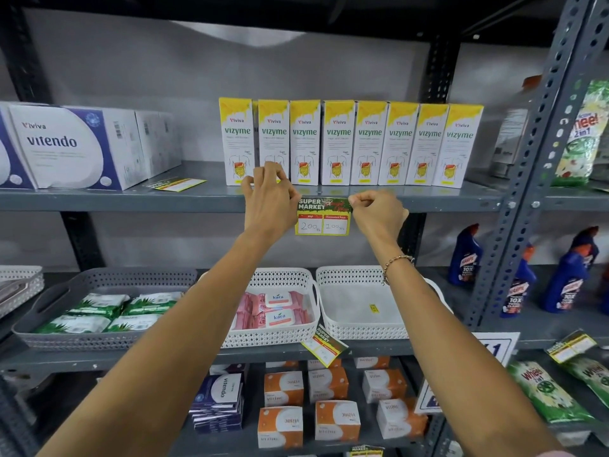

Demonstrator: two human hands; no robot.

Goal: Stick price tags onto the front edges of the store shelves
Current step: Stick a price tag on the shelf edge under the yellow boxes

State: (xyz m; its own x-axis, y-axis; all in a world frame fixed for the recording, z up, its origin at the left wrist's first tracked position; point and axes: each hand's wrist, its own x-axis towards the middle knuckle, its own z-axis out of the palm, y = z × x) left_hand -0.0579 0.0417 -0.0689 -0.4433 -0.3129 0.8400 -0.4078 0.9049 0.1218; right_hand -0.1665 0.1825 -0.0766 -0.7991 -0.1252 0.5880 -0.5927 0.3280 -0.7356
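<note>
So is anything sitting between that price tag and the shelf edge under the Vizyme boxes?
Nothing visible: the price tag already lies against the shelf edge, with the left hand and right hand pinching its top corners.

Price tag (323, 216) on shelf edge (131, 203), below boxes (349, 143)

The left hand (270, 199) covers the left edge of the price tag (323, 216) and the foot of the second Vizyme box (273, 141); the right hand (379, 211) hides the tag's upper right corner, so how the tag meets the shelf edge (131, 201) there cannot be told. The small print on the boxes is too fine to read. The Vitendo box (66, 146) at far left is cut by the frame, as are the detergent packs (583, 133) at right. A white sign (494, 349) shows only part of a numeral behind the right forearm.
</note>
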